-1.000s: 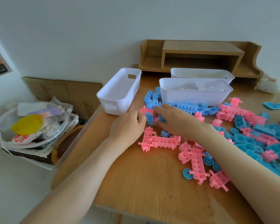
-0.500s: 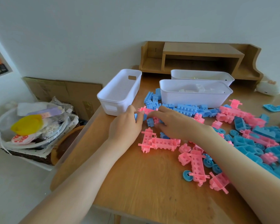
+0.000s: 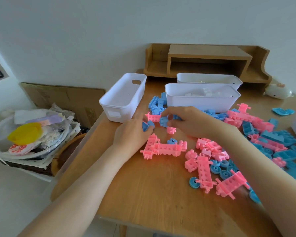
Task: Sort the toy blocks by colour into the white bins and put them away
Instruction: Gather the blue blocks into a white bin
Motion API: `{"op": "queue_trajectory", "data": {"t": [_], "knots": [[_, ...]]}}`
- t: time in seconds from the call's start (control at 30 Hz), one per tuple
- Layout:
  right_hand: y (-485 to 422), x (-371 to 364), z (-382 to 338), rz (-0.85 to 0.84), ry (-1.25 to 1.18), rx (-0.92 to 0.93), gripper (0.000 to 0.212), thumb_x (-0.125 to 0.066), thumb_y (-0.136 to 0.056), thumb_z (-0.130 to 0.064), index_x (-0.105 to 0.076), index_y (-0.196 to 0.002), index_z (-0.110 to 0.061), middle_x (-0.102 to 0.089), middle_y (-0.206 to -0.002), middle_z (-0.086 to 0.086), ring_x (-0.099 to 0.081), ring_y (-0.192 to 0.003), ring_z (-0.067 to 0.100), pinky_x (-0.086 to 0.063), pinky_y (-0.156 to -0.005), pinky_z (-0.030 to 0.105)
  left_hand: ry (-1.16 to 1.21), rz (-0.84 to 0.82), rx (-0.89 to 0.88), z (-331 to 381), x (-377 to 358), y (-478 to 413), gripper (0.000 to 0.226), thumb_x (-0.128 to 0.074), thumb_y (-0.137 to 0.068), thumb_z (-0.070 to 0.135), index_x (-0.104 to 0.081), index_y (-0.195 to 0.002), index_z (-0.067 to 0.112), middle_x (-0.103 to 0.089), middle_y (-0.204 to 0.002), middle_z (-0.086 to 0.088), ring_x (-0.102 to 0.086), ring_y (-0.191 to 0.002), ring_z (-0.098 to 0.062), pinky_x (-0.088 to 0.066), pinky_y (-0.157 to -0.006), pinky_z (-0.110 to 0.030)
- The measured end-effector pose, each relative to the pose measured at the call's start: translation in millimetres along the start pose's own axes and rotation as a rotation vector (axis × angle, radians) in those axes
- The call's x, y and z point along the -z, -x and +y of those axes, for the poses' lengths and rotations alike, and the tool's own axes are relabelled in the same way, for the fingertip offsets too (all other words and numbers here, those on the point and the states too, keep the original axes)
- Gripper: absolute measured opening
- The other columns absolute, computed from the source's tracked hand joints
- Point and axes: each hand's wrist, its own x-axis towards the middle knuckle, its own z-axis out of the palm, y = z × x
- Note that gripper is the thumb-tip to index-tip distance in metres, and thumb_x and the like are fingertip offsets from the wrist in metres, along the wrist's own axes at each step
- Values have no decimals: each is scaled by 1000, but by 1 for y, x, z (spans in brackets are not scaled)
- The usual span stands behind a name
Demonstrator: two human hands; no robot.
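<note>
Though near, white bin (image 3: 195,101) behind blue blocks (image 3: 156,104)

The pink blocks (image 3: 162,148) are a soft candy pink and the blue blocks (image 3: 156,103) are sky blue. The round wheels (image 3: 194,183) are a deeper turquoise. The bins (image 3: 120,106) are plain white. The table (image 3: 152,194) is warm orange-brown wood with visible grain, and the shelf (image 3: 208,53) is a lighter tan. The cardboard (image 3: 65,94) is dull brown and the bowl (image 3: 25,133) bright yellow.

Bare left forearm (image 3: 85,183), bare right forearm (image 3: 266,170), apparently unadorned.
</note>
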Motion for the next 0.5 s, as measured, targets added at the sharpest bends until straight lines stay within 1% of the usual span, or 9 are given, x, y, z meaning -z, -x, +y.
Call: {"op": "queue_trajectory", "data": {"t": [0.03,0.1,0.17,0.23,0.37,0.43,0.5], "knots": [[2,3,1,-18,-24,-6,27,-50,-95,-24,-53,-120,-33,-54,-110,-9,-51,-83,3,-38,-71,15,-1,-2,7,0,0,-1,32,-50,-94,43,-46,-120,25,-56,-96,9,-52,-73,-6,-40,-51,-15],[6,5,0,-96,-26,-25,25,-52,-94,-26,-53,-117,-37,-54,-107,-11,-50,-78,1,-38,-68,14,0,3,19,0,-1,-1,28,-50,-94,42,-46,-116,25,-59,-96,6,-53,-72,-7,-43,-53,-17],[11,1,0,-190,14,-30,27,-52,-94,-24,-53,-116,-39,-56,-107,-10,-52,-81,1,-41,-72,19,6,7,13,1,0,1,23,-47,-96,41,-46,-111,25,-59,-91,6,-54,-69,-7,-43,-51,-19],[16,-4,-4,-257,28,-12,30,-51,-94,-21,-53,-118,-39,-54,-105,-13,-50,-83,-1,-40,-76,21,16,17,-10,2,1,4,23,-44,-97,42,-46,-109,23,-60,-88,6,-55,-67,-7,-39,-48,-19],[23,-4,-11,-268,66,-14,30,-47,-96,-20,-49,-122,-37,-44,-89,-22,-46,-77,-3,-37,-67,16,80,26,0,5,2,7,23,-41,-98,41,-43,-111,22,-56,-79,8,-55,-63,-7,-34,-46,-20],[27,-6,-12,-252,84,-12,27,-45,-97,-23,-48,-122,-35,-47,-92,-16,-48,-78,1,-39,-67,19,111,49,7,8,3,9,23,-39,-98,40,-39,-111,21,-56,-75,7,-54,-59,-7,-33,-45,-19],[31,-7,-12,-232,86,-9,22,-44,-97,-27,-48,-117,-36,-53,-99,-10,-50,-78,3,-42,-68,22,123,61,8,12,5,11,21,-38,-99,39,-36,-110,21,-55,-76,7,-54,-57,-8,-32,-45,-17]]}}
